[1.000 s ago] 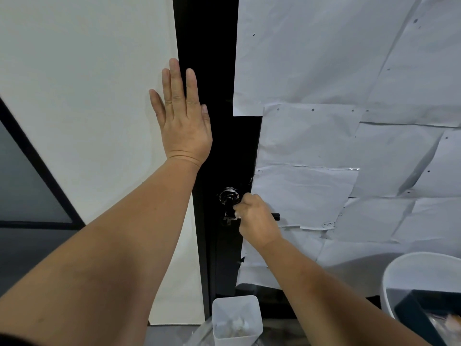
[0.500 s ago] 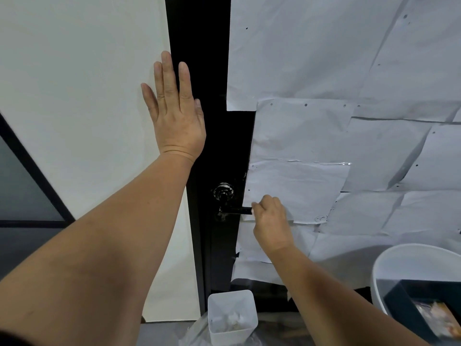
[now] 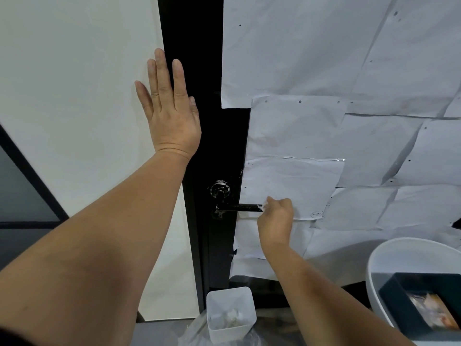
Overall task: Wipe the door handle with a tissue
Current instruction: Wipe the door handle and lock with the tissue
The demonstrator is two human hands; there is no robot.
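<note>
A black lever door handle (image 3: 238, 207) juts rightward from a black door (image 3: 197, 71), below a round lock knob (image 3: 220, 189). My right hand (image 3: 276, 217) is curled at the lever's free end and pinches a white tissue (image 3: 264, 207), of which only a small bit shows at the fingertips. My left hand (image 3: 169, 108) lies flat with straight fingers against the white wall at the door's left edge.
White paper sheets (image 3: 324, 71) cover the door's right part. A small white bin (image 3: 230, 312) with crumpled tissues stands on the floor below the handle. At the lower right is a round white tub (image 3: 389, 255) holding a dark box (image 3: 409, 300).
My right hand slid to the right along the lever, from its base near the knob out to its free end. The left hand stayed flat on the wall.
</note>
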